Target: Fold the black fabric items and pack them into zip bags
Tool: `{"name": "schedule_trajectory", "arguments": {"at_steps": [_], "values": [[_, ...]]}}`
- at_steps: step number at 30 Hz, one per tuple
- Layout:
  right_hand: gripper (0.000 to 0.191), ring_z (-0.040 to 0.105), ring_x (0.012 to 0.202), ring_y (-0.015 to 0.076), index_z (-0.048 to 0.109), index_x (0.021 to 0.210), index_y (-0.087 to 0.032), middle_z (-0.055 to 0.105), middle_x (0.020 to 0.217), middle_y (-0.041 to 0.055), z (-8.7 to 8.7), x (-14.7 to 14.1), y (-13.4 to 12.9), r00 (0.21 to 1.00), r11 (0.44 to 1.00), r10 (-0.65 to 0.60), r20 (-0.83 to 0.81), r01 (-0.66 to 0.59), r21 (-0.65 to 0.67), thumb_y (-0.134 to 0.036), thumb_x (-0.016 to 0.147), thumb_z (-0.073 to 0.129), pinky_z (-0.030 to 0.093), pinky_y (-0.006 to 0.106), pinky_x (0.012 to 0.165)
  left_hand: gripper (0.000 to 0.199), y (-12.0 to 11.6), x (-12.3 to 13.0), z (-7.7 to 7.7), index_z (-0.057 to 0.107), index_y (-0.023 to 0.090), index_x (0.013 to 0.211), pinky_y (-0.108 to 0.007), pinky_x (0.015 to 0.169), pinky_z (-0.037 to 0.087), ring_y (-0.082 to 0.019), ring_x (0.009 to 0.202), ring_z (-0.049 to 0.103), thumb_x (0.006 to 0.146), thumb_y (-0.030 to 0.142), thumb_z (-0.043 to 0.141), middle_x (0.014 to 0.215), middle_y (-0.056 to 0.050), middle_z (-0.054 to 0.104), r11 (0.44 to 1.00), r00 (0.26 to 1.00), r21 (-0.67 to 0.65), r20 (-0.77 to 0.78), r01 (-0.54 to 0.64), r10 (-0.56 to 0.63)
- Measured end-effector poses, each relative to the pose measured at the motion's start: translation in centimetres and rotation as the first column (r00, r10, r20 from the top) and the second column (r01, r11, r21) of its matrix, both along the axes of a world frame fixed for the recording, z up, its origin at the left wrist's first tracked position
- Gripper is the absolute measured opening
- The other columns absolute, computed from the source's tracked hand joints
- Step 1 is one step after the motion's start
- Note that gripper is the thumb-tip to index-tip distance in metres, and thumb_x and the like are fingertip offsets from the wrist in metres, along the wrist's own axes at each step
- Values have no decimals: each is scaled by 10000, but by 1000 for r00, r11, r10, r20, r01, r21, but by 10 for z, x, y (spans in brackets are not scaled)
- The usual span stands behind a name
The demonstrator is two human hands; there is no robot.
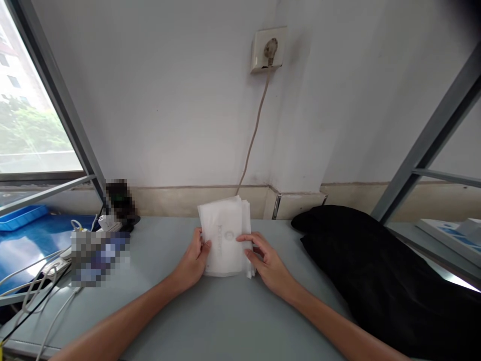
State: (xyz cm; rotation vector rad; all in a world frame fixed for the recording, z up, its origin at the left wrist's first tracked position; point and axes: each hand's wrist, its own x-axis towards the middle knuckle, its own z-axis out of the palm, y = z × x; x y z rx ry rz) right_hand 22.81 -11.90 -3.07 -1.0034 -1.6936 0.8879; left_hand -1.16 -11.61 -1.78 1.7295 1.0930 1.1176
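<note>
A small stack of white, translucent pouches with faint grey printing stands tilted upright over the grey tabletop. My left hand is closed on its left edge, thumb in front and fingers behind. My right hand pinches the right edge, where several layers fan slightly apart. Its index finger lies across the front pouch near a round printed mark. The fingers behind the stack are partly hidden.
On the right lies a black cloth. White cables, a blurred-out object and a blue tray are at left. Behind, a cord drops from a wall socket. Grey metal frames slant at both sides.
</note>
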Motion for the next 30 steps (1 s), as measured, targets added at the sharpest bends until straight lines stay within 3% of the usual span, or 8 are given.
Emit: {"name": "schedule_trajectory", "arguments": {"at_steps": [7, 11, 15, 18, 20, 23, 26, 30], "values": [[281, 600, 1044, 239, 633, 1244, -320, 606, 1178, 55, -2, -2, -5, 1000, 996, -10, 30, 7, 90, -437, 1037, 483, 506, 403, 947, 351, -7, 1, 3, 434, 242, 1136, -379, 826, 517, -233, 893, 617, 1052, 582, 421, 1027, -56, 652, 995, 995, 53, -31, -89, 90], [297, 579, 704, 170, 586, 1204, -312, 598, 1029, 15, 2, -2, -5, 984, 975, 24, -177, -63, -213, -501, 976, 565, 549, 316, 573, 363, -2, 2, 4, 486, 224, 1182, -346, 813, 525, -247, 978, 662, 990, 525, 544, 1164, -97, 701, 969, 977, -246, 206, -5, 57], [403, 573, 648, 181, 535, 1234, -320, 581, 982, 9, 3, -3, -3, 949, 906, -23, -315, -114, -408, -526, 905, 642, 506, 288, 394, 306, 6, -1, -3, 533, 211, 1151, -339, 787, 519, -253, 992, 670, 967, 455, 549, 1162, -98, 721, 887, 982, -461, 159, -15, 99], [576, 655, 779, 230, 404, 1419, -354, 621, 1195, 68, -2, -3, -1, 948, 909, 2, -318, -135, -394, -529, 920, 632, 585, 356, 496, 376, 11, -5, -9, 479, 226, 1273, -358, 812, 525, -250, 989, 679, 986, 465, 526, 1153, -91, 721, 919, 986, -393, 154, 3, 63], [683, 683, 1000, 278, 276, 1533, -355, 593, 1358, 111, -6, -3, -1, 960, 947, -8, -279, -82, -310, -540, 957, 594, 629, 439, 724, 432, 10, -7, -10, 418, 234, 1344, -388, 891, 529, -256, 1040, 676, 1008, 488, 510, 1195, -100, 706, 972, 988, -236, 153, 4, 33], [579, 578, 1285, 304, 360, 1524, -300, 573, 1440, 126, -6, -4, -5, 985, 994, -51, -166, 35, -99, -545, 1021, 507, 501, 487, 1061, 436, 2, -7, -7, 397, 233, 1375, -437, 1017, 500, -276, 1169, 636, 1058, 532, 422, 1294, -126, 658, 998, 998, 27, 34, -48, 47], [432, 576, 1264, 297, 494, 1410, -275, 618, 1381, 117, -1, -5, -12, 997, 999, -37, -74, 39, 25, -526, 1069, 411, 469, 454, 1073, 477, -10, -5, -1, 449, 221, 1415, -467, 1189, 367, -304, 1365, 519, 1073, 547, 383, 1422, -138, 589, 986, 987, 151, -133, -74, 95], [385, 622, 1060, 261, 477, 1364, -256, 658, 1231, 108, 0, -6, -16, 1000, 1000, -26, -3, 26, 17, -500, 1084, 378, 525, 404, 950, 540, -17, 1, 3, 387, 225, 1517, -455, 1263, 271, -302, 1476, 420, 1079, 541, 374, 1572, -128, 478, 997, 982, 74, -182, -33, 46]]}}
